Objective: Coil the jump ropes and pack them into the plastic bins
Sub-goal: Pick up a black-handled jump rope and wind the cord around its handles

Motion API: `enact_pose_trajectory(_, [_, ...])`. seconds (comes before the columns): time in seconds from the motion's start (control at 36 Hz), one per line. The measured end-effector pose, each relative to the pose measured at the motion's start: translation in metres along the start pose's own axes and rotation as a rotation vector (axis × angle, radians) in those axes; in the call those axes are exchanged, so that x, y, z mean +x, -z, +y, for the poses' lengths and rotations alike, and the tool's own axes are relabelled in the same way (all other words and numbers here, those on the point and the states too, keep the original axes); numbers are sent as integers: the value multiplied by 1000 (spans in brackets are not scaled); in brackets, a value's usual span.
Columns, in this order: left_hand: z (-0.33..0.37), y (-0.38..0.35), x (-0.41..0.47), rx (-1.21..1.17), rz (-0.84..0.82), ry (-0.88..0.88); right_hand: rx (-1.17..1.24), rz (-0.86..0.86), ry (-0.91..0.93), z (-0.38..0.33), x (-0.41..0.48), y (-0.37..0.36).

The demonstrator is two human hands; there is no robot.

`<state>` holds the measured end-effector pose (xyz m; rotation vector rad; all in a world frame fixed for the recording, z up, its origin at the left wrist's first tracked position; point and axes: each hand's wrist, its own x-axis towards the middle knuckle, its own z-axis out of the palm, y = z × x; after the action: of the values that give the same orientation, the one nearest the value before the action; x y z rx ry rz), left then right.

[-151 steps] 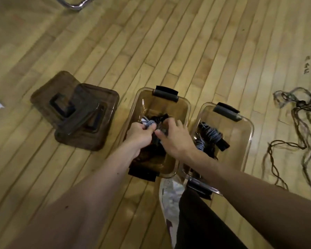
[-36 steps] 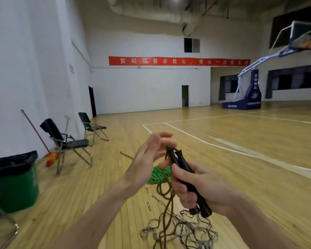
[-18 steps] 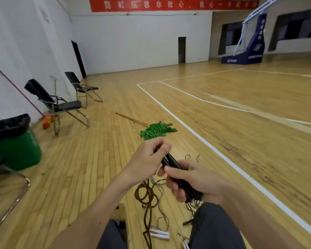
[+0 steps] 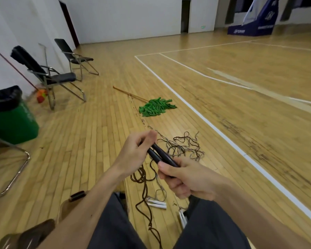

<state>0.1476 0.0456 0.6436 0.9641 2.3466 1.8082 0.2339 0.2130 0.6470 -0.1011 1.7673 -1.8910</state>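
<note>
Left hand (image 4: 135, 151), right hand (image 4: 188, 178) round handles (image 4: 162, 156)

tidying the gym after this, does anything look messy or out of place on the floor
Yes. A tangled heap of jump ropes lies loose on the floor just beyond the black handles, not coiled. A green mop lies flat on the boards further off, and a white-handled rope trails uncoiled by the knees.
</note>
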Motion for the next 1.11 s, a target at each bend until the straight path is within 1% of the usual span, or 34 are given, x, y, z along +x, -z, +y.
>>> enact_pose_trajectory(0.08, [-6, -2, -2, -172, 25, 73, 22, -13, 7, 1, 5, 1])
enact_pose_trajectory(0.19, [-16, -7, -8, -425, 39, 275, 39, -29, 17, 3, 11, 5])
enact_pose_trajectory(0.25, [-23, -12, -12, -501, 45, 337, 54, -34, 17, 5, 14, 7])
enact_pose_trajectory(0.39, [-34, -24, -17, -644, 59, 394, 60, -30, 14, 10, 23, 12])
enact_pose_trajectory(0.47, [-42, -33, -21, -671, 36, 397, 82, -7, 20, 12, 28, 17])
enact_pose_trajectory(0.56, [-49, -40, -27, -692, 22, 428, 52, 15, 9, 18, 34, 22])
enact_pose_trajectory(0.64, [-60, -45, -32, -652, 25, 464, 30, 58, 5, 27, 41, 25])
enact_pose_trajectory(0.72, [-71, -49, -36, -637, 28, 564, -8, 124, -3, 36, 49, 29])
enact_pose_trajectory(0.78, [-76, -51, -37, -575, 28, 618, -53, 181, -24, 44, 54, 32])
enact_pose_trajectory(0.83, [-81, -52, -37, -451, 6, 647, -91, 215, -46, 53, 60, 38])
enact_pose_trajectory(0.89, [-88, -52, -37, -292, -51, 638, -131, 228, -67, 61, 64, 43])
enact_pose_trajectory(1.03, [-98, -43, -37, 212, -253, 446, -338, 289, -78, 81, 71, 56])
enact_pose_trajectory(1.11, [-99, -40, -37, 308, -382, 473, -457, 325, -67, 89, 75, 63])
